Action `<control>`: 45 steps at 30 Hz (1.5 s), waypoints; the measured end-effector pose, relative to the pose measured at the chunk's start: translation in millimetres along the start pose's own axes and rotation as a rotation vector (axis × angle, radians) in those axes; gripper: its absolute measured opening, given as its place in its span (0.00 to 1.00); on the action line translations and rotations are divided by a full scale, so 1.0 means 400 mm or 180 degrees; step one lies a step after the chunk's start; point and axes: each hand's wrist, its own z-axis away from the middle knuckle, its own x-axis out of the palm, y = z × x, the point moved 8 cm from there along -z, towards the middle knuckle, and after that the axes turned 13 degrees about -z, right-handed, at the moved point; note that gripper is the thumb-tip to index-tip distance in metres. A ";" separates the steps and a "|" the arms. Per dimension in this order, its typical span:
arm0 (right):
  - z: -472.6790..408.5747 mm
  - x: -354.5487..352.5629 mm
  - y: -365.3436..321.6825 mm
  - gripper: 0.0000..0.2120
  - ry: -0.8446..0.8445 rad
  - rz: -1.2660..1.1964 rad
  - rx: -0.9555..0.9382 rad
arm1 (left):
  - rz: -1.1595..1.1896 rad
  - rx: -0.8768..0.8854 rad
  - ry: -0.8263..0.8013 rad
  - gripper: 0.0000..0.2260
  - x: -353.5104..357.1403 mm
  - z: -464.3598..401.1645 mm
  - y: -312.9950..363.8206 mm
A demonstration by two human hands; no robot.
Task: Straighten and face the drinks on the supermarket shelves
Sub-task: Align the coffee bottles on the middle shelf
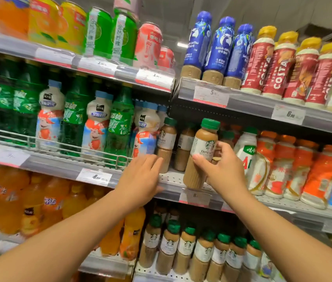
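Note:
My right hand (221, 171) grips a green-capped brown coffee bottle (202, 147) at the front edge of the middle shelf (173, 180); its white label faces me and it leans slightly left. Two more such coffee bottles (166, 143) stand further back to its left. My left hand (140, 180) reaches toward them with fingers extended, fingertips close to the nearest bottle's lower part, holding nothing. Whether it touches the bottle is unclear.
Orange and white bottles (295, 169) crowd the same shelf to the right. Green soda bottles (118, 123) and pig-label drinks (95, 125) sit behind a wire rail at left. Blue and red coffee bottles (222, 49) stand on the shelf above; more coffee bottles (203, 253) below.

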 end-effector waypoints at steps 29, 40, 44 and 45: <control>-0.007 0.211 0.126 0.37 0.0222 0.0801 0.0628 | 0.0321 -0.0070 0.0172 0.27 0.038 0.001 -0.021; 0.017 0.223 0.146 0.34 0.0262 0.0960 0.0671 | 0.0414 -0.0142 0.0185 0.28 0.050 0.003 -0.017; 0.026 0.225 0.149 0.32 0.0310 0.1019 0.0716 | 0.0470 -0.0161 0.0195 0.30 0.053 0.007 -0.015; 0.027 0.226 0.155 0.32 0.0321 0.1008 0.0717 | 0.0444 -0.0159 0.0178 0.31 0.057 0.009 -0.013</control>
